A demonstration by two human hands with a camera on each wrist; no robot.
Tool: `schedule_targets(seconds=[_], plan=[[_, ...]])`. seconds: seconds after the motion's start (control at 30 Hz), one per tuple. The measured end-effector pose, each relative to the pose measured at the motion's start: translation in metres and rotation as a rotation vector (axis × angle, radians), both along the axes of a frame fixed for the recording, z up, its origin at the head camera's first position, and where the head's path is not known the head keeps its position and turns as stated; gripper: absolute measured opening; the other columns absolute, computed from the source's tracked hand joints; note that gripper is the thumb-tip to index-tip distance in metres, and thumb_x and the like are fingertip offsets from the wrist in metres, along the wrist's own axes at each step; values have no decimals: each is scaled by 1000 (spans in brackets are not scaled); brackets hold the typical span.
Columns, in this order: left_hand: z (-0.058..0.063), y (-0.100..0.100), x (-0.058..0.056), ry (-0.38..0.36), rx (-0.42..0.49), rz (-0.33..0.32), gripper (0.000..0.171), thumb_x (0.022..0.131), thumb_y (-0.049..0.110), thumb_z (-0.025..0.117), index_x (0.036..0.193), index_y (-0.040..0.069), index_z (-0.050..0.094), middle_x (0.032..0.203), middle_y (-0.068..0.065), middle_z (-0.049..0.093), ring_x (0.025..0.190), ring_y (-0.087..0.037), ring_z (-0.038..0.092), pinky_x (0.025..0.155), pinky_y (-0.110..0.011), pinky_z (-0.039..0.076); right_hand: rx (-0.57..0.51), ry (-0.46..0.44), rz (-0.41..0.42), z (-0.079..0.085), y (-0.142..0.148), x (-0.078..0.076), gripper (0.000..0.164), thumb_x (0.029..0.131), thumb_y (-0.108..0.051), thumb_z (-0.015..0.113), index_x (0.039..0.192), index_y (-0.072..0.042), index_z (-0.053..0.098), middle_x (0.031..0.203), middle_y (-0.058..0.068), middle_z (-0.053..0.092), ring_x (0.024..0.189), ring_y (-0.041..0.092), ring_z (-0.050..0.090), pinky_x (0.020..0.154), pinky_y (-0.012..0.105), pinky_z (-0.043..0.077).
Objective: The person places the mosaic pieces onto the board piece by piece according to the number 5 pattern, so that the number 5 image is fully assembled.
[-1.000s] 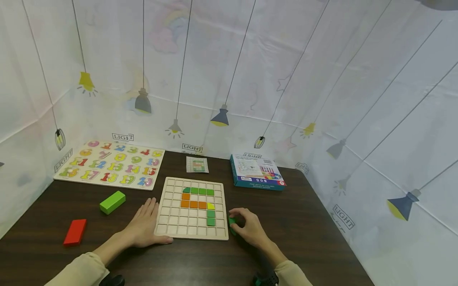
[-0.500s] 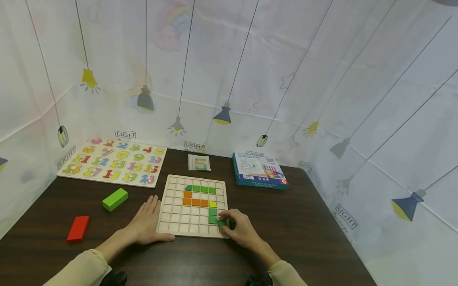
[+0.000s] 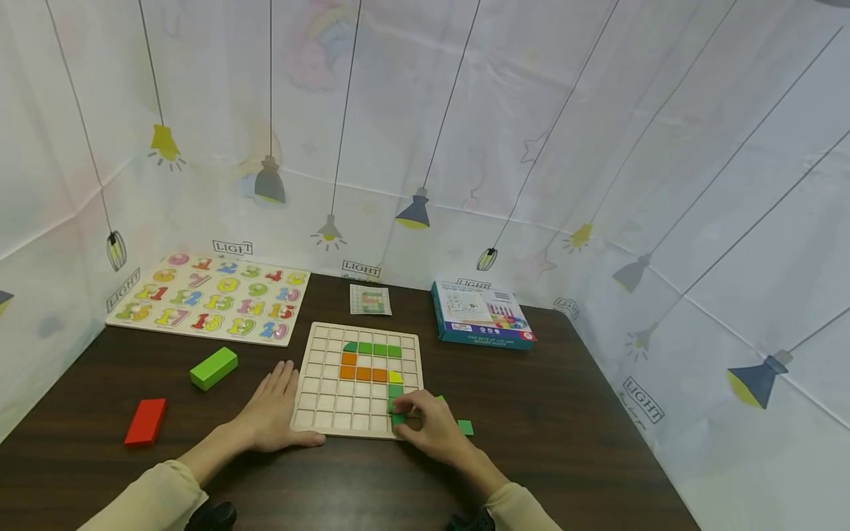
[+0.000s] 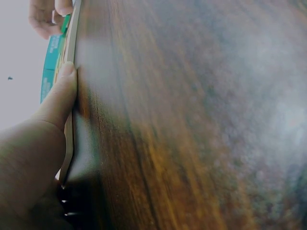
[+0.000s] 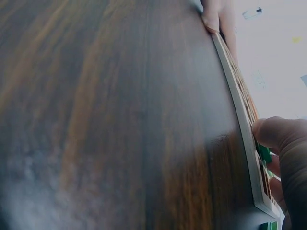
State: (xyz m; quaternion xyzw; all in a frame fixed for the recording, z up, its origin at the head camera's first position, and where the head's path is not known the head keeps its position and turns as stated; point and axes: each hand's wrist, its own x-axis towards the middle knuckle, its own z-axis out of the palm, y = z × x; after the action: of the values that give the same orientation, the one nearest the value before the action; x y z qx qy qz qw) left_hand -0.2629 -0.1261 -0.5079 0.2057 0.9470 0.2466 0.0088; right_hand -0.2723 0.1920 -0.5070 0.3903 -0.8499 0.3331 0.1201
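A wooden grid board (image 3: 325, 402) lies on the dark table, with green, orange and yellow tiles set in some of its squares. My left hand (image 3: 268, 409) rests flat beside the board's left edge, its fingers straight and its thumb along the near corner. At the board's lower right, my right hand (image 3: 432, 428) pinches a green tile (image 3: 398, 419) between thumb and fingers, just below the column of green tiles. In the right wrist view that green tile (image 5: 264, 152) stands tilted over the grid. Another green tile (image 3: 465, 427) lies on the table, right of the right hand.
A number puzzle board (image 3: 206, 299) lies at the back left. Nearer are a light green block (image 3: 214, 369) and a red block (image 3: 145, 422). Behind the grid board lie a small pattern card (image 3: 370, 300) and a blue box (image 3: 482, 317). A printed curtain (image 3: 425, 133) hangs behind the table.
My right hand has moved left from the table onto the board's lower right squares, carrying the green tile. Green pieces on the table behind it now show. The left hand stays in place.
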Motion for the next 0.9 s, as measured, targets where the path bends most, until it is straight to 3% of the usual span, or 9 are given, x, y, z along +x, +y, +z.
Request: schedule_targets(seconds=[0.3, 0.63, 0.9], plan=[[-1, 1, -1, 10, -9, -3, 124, 68, 72, 66, 141, -17, 20, 147, -38, 14, 137, -49, 8, 106, -60, 15, 9, -12, 13, -3, 1, 0, 37, 75, -4, 78, 109, -3, 62, 94, 0, 64, 85, 11, 60, 73, 23, 50], [-2, 1, -1, 20, -9, -1, 125, 67, 72, 66, 141, -18, 20, 146, -38, 14, 136, -50, 9, 106, -61, 16, -11, -2, 2, -1, 3, -1, 38, 76, -5, 78, 110, -5, 63, 94, 1, 65, 84, 15, 60, 70, 26, 51], [2, 1, 1, 4, -7, 1, 125, 68, 71, 67, 141, -18, 19, 147, -38, 13, 137, -50, 8, 107, -60, 15, -20, -18, -152, 1, 24, -3, 37, 78, -3, 76, 112, -9, 63, 94, 2, 65, 83, 17, 60, 69, 33, 53]])
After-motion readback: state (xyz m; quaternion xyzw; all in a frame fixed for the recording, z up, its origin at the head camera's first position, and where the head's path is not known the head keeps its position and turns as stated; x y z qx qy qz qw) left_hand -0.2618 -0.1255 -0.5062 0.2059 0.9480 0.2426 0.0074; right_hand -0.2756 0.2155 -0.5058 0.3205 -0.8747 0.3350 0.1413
